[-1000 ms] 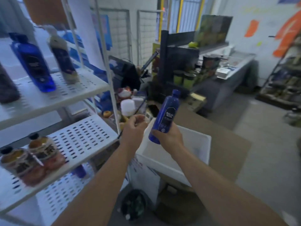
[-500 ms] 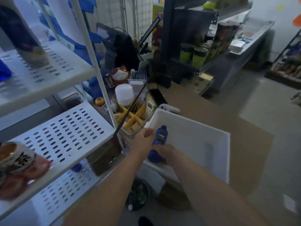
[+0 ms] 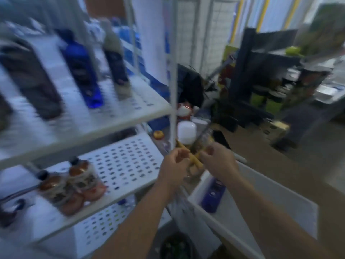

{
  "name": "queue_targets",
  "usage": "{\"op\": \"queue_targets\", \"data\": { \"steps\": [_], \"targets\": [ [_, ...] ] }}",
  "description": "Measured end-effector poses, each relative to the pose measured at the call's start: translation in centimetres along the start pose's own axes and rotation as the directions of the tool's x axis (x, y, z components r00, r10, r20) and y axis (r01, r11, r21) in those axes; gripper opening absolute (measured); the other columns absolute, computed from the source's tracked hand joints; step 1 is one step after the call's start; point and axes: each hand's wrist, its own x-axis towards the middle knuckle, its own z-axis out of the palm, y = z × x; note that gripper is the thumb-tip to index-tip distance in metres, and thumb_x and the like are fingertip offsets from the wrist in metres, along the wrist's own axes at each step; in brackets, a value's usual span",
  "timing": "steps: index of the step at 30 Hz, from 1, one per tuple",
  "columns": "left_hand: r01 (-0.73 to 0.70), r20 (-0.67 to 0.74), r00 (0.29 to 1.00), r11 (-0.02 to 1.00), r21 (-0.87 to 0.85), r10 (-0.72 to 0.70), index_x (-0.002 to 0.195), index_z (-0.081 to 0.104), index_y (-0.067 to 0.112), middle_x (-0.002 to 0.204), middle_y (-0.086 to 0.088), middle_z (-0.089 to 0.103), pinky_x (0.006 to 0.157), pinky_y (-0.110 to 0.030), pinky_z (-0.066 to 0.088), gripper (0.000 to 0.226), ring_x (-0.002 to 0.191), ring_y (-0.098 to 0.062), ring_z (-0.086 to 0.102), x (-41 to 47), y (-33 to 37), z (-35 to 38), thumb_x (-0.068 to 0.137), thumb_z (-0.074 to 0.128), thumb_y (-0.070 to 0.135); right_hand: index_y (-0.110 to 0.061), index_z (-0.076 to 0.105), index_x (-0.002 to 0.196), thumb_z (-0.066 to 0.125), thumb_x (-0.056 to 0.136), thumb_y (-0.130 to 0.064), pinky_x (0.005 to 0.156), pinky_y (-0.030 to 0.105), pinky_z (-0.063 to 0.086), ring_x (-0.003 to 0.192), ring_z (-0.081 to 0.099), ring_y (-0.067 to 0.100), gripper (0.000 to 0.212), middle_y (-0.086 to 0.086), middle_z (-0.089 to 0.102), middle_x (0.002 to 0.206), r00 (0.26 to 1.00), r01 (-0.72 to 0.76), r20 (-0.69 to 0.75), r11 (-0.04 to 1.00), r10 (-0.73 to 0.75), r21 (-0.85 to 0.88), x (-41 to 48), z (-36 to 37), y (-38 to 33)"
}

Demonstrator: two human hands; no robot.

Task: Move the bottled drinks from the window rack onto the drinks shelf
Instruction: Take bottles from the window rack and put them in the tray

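Note:
A blue bottle (image 3: 212, 193) lies inside the white bin (image 3: 270, 206) at lower right, with no hand on it. Above the bin's near corner my left hand (image 3: 174, 167) and my right hand (image 3: 217, 161) hover with fingers loosely curled and nothing in them. The white perforated window rack (image 3: 127, 165) fills the left. Its upper shelf carries a blue bottle (image 3: 84, 71), a dark bottle (image 3: 31, 81) and a beige-topped bottle (image 3: 116, 60). Orange-labelled bottles (image 3: 78, 184) stand on the middle shelf. The picture is blurred.
A white rack post (image 3: 173, 71) rises just left of my hands. Behind them are a white jar (image 3: 186, 131), yellow sticks in a clear box (image 3: 194, 157) and a brown counter (image 3: 261, 165). A dark shelf unit with green cans (image 3: 261, 98) stands at the back right.
The blue bottle went from my right hand down into the white bin and was let go. Both hands have lifted out, and the view has swung up and left toward the rack.

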Motion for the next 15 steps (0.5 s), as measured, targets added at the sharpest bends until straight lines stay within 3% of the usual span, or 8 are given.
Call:
{"op": "queue_targets", "data": {
  "steps": [4,8,10,12,15],
  "targets": [
    [-0.166,-0.148,0.975,0.986,0.026,0.168,0.089,0.067,0.041,0.079,0.018,0.07,0.058,-0.011,0.045,0.019,0.068,0.006,0.06,-1.8,6.6,-7.7,0.075,0.059,0.029,-0.023,0.065,0.079,0.069,0.083,-0.04,0.063,0.029,0.044,0.07,0.059,0.016,0.018,-0.007,0.064,0.072,0.955,0.292,-0.085,0.953,-0.286,0.075,-2.6,-0.5,-11.0],
    [-0.258,-0.329,0.904,0.962,0.087,0.272,0.089,0.068,0.039,0.089,0.014,0.073,0.073,-0.027,0.056,0.019,0.083,-0.005,0.069,-3.1,11.2,-15.1,0.076,0.063,0.027,-0.027,0.066,0.09,0.074,0.081,-0.034,0.061,0.02,0.042,0.07,0.058,0.0,0.013,-0.016,0.064,0.074,0.891,0.452,-0.073,0.866,-0.448,0.212,-3.5,1.4,-18.8],
    [-0.261,-0.398,0.872,0.958,0.115,0.285,0.092,0.069,0.037,0.092,0.015,0.073,0.073,-0.029,0.054,0.018,0.083,-0.003,0.067,-3.1,12.7,-18.4,0.078,0.062,0.028,-0.027,0.067,0.1,0.073,0.08,-0.034,0.063,0.018,0.04,0.071,0.057,-0.004,0.022,-0.017,0.064,0.081,0.866,0.495,-0.053,0.839,-0.497,0.225,-2.8,3.0,-22.1],
    [-0.246,-0.457,0.846,0.962,0.121,0.274,0.094,0.068,0.035,0.092,0.015,0.072,0.072,-0.028,0.051,0.016,0.08,-0.001,0.066,-2.8,13.6,-21.1,0.082,0.062,0.025,-0.023,0.067,0.111,0.074,0.08,-0.036,0.065,0.02,0.039,0.075,0.058,0.005,0.034,-0.013,0.062,0.087,0.856,0.509,-0.033,0.83,-0.516,0.227,-1.6,4.9,-25.4],
    [-0.222,-0.521,0.813,0.966,0.134,0.259,0.095,0.067,0.03,0.091,0.013,0.07,0.066,-0.027,0.049,0.017,0.081,-0.008,0.066,-1.9,14.3,-23.4,0.086,0.062,0.016,-0.015,0.063,0.11,0.074,0.081,-0.038,0.067,0.025,0.038,0.087,0.061,0.021,0.039,-0.003,0.056,0.086,0.868,0.492,-0.045,0.84,-0.495,0.23,1.2,7.7,-29.8]
  ]
}}
